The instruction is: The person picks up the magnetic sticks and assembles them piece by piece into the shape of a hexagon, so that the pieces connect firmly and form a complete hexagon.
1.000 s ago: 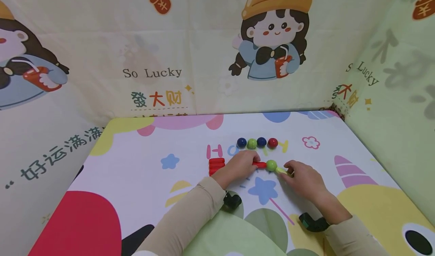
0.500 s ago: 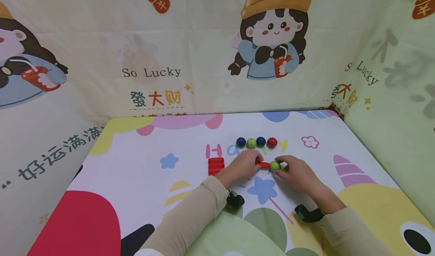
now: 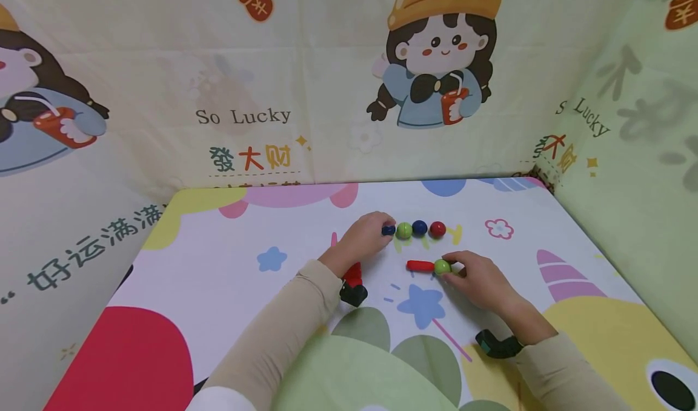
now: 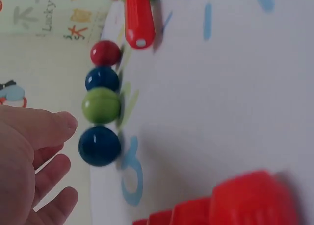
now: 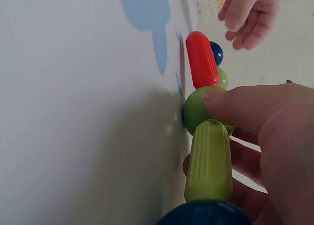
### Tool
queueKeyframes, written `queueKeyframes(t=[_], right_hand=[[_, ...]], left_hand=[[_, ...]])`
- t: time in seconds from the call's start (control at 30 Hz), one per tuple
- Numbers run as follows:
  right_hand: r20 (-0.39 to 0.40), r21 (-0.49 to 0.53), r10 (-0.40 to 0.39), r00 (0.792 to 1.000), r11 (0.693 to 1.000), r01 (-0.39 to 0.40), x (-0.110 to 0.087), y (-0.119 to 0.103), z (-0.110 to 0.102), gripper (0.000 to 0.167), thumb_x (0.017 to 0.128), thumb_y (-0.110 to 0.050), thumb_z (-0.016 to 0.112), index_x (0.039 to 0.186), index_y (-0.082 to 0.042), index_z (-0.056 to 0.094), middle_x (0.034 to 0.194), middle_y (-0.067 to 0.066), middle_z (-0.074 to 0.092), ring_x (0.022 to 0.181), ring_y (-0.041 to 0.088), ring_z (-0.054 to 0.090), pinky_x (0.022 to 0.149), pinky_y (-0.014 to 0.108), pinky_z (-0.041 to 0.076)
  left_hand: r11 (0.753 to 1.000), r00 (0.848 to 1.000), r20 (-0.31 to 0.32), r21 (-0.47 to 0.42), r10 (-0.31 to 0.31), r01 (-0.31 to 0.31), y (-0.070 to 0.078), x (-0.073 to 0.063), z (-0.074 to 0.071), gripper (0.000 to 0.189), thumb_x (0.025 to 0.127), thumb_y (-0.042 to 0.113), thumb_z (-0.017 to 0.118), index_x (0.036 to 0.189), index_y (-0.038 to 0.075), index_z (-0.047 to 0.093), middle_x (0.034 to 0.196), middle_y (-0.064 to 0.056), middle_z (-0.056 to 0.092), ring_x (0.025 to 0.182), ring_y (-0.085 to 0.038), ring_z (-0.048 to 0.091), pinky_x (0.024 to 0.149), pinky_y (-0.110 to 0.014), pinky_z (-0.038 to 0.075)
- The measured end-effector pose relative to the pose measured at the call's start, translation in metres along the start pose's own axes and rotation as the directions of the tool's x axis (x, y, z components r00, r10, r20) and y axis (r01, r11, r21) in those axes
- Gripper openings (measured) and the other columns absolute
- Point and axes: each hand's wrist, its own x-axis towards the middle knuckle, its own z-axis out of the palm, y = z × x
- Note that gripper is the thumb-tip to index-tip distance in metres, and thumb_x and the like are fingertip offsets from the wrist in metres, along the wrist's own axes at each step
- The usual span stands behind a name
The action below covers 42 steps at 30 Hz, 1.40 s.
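My right hand (image 3: 482,280) pinches a green ball (image 5: 195,110) between thumb and fingers. Joined to that ball are a red ribbed rod (image 3: 420,266) and a yellow-green rod (image 5: 208,159). A dark blue ball (image 5: 203,214) shows at the yellow-green rod's other side in the right wrist view; the hand hides it in the head view. My left hand (image 3: 360,238) reaches to the dark blue ball (image 4: 99,146) at the left end of a row. Its thumb and fingers are spread around nothing in the left wrist view, close to that ball.
The row continues with a green ball (image 3: 404,230), another dark blue ball (image 3: 419,228) and a red ball (image 3: 438,229). Several red rods (image 4: 255,200) lie side by side, partly hidden under my left forearm in the head view. A printed cloth wall (image 3: 327,96) rises behind the table.
My left hand has let go of the red rod and moved up and left to the ball row. The right hand slid its grip leftward onto the green ball, which shifted slightly right.
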Motion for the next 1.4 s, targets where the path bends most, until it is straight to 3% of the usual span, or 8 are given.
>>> queueKeyframes(t=[0.2, 0.4, 0.6, 0.97, 1.27, 1.4], right_hand=[[-0.003, -0.005, 0.027, 1.0, 1.0, -0.027, -0.002, 0.001, -0.001, 0.041, 0.09, -0.019, 0.076, 0.125, -0.001, 0.065, 0.116, 0.016, 0.065, 0.087, 0.024, 0.06, 0.079, 0.045, 0.055], [-0.005, 0.0, 0.027, 1.0, 1.0, -0.027, -0.003, 0.002, 0.0, 0.043, 0.09, -0.02, 0.075, 0.127, -0.001, 0.063, 0.118, 0.017, 0.065, 0.086, 0.024, 0.061, 0.079, 0.045, 0.055], [-0.02, 0.016, 0.002, 1.0, 1.0, -0.001, -0.002, 0.005, 0.001, 0.048, 0.091, -0.019, 0.074, 0.132, 0.001, 0.058, 0.123, 0.019, 0.064, 0.089, 0.024, 0.063, 0.081, 0.046, 0.055], [-0.015, 0.012, 0.016, 1.0, 1.0, -0.015, -0.004, 0.005, 0.0, 0.048, 0.09, -0.02, 0.075, 0.131, 0.001, 0.059, 0.121, 0.019, 0.064, 0.089, 0.025, 0.062, 0.08, 0.046, 0.055], [-0.031, 0.0, -0.023, 0.999, 1.0, 0.023, -0.003, 0.007, 0.0, 0.045, 0.091, -0.016, 0.073, 0.131, -0.001, 0.061, 0.122, 0.019, 0.063, 0.087, 0.024, 0.059, 0.081, 0.046, 0.054], [-0.043, -0.015, -0.066, 0.997, 0.998, 0.065, -0.002, 0.007, -0.001, 0.041, 0.091, -0.012, 0.072, 0.129, -0.001, 0.064, 0.121, 0.02, 0.063, 0.087, 0.025, 0.058, 0.082, 0.048, 0.054]], left_hand=[[0.997, 0.998, 0.031, 0.057, -0.05, 0.048, -0.009, 0.007, -0.003, 0.05, 0.098, 0.019, 0.067, 0.145, 0.015, 0.053, 0.147, -0.003, 0.051, 0.137, -0.02, 0.043, 0.111, -0.033, 0.036], [0.999, 0.998, 0.048, 0.019, -0.046, 0.045, -0.014, 0.011, 0.001, 0.052, 0.098, 0.016, 0.065, 0.147, 0.014, 0.051, 0.149, -0.003, 0.05, 0.139, -0.021, 0.042, 0.112, -0.034, 0.034], [0.999, 0.998, 0.054, -0.002, -0.034, 0.034, -0.017, 0.011, 0.004, 0.051, 0.098, 0.015, 0.065, 0.147, 0.015, 0.052, 0.147, -0.003, 0.052, 0.137, -0.021, 0.044, 0.111, -0.035, 0.036], [0.998, 1.0, 0.02, 0.059, 0.014, -0.015, -0.021, 0.005, 0.005, 0.041, 0.096, 0.025, 0.069, 0.135, 0.013, 0.064, 0.129, -0.004, 0.059, 0.123, -0.022, 0.051, 0.106, -0.034, 0.042], [0.996, 0.995, 0.089, -0.075, -0.041, 0.048, -0.018, -0.001, 0.011, 0.039, 0.097, 0.019, 0.068, 0.135, 0.015, 0.063, 0.136, -0.005, 0.058, 0.127, -0.023, 0.051, 0.105, -0.037, 0.044], [0.995, 0.994, 0.104, -0.087, -0.045, 0.054, -0.017, -0.003, 0.014, 0.038, 0.096, 0.018, 0.068, 0.134, 0.018, 0.063, 0.134, -0.003, 0.059, 0.124, -0.022, 0.052, 0.103, -0.037, 0.046]])
